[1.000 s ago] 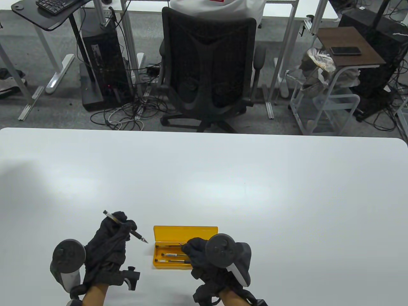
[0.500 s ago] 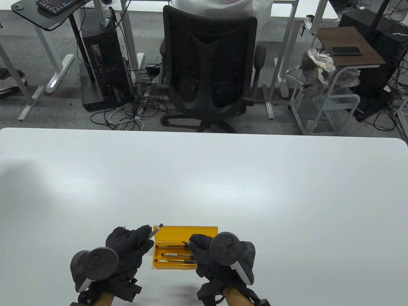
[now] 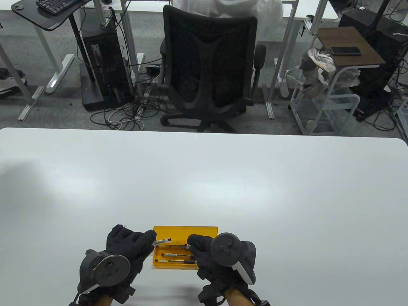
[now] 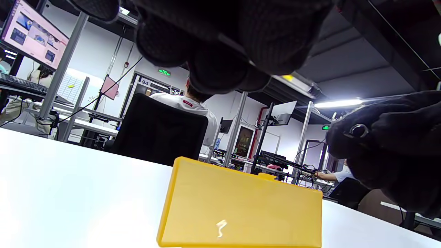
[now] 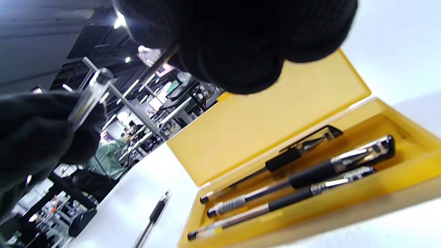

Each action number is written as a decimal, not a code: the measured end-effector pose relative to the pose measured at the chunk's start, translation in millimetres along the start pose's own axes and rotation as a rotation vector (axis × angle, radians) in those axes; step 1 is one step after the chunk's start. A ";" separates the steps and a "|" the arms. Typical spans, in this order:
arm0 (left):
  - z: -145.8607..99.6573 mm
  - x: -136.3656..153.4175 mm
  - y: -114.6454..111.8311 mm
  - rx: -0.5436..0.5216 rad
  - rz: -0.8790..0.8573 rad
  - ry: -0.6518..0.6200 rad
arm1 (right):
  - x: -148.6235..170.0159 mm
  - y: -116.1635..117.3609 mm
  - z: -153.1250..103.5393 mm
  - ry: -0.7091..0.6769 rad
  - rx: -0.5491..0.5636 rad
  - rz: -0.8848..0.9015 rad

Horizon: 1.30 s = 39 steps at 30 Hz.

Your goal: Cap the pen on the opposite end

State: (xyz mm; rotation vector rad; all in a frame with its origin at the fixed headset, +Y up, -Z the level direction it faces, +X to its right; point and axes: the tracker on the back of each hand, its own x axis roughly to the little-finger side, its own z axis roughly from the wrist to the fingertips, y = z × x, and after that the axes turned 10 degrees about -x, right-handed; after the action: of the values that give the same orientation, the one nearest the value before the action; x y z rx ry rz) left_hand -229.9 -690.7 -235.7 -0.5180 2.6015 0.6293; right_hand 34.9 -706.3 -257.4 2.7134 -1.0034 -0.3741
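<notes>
Readable writing: we find none on the pens or case; the only clear text is "94" on a far door in the left wrist view.

Near edge of the white table (image 3: 223, 178): our left hand (image 3: 127, 248) pinches the pen (image 3: 162, 241) by one end, fingers closed round the barrel. The free clear back end sticks out to the right over the near-left corner of the open yellow case (image 3: 165, 266). Long axis runs roughly left-right, slightly tilted; the tip is hidden in the glove.

Our right hand (image 3: 207, 255) sits just right of it over the case, fingers curled on a small dark piece, likely the cap (image 4: 358, 131); its round open end faces the left wrist camera. Cap and pen end are close, but we cannot tell if they touch.

Since half a second ago the pen has dropped from pointing up and away to nearly level, aimed at the right hand, and the left hand has turned, with its tracker now nearer. The right hand barely moved.

Inside the case, three pens (image 5: 299, 172) lie parallel, lengthwise.

Farther off, a black office chair (image 3: 208, 63).
</notes>
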 end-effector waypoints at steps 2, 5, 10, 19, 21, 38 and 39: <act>0.0 -3.7 0.3 0.001 0.014 -0.023 | -2.4 1.6 0.3 -0.011 -0.004 -0.031; 1.1 -7.7 0.6 0.005 0.037 -0.053 | -5.6 3.4 0.2 -0.039 0.004 -0.023; 1.4 -12.4 -4.3 0.031 0.042 -0.069 | -6.2 6.7 0.1 -0.044 0.000 -0.027; 0.8 -19.3 -8.6 0.057 0.048 -0.102 | -6.4 7.6 -0.5 -0.055 -0.009 -0.004; 0.7 -20.7 -9.5 0.062 0.044 -0.108 | -7.2 8.9 -0.6 -0.059 -0.006 -0.011; 0.3 -33.5 -12.6 0.058 0.050 -0.168 | -21.2 7.3 -5.9 -0.104 -0.014 -0.124; 0.6 -33.7 -12.2 0.056 0.056 -0.171 | -21.7 7.8 -5.9 -0.104 -0.021 -0.133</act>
State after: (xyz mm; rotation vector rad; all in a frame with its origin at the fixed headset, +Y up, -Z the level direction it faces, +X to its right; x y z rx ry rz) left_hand -195.8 -692.0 -224.5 -0.3579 2.4713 0.5899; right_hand 16.1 -697.1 -246.1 2.7747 -0.8405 -0.5517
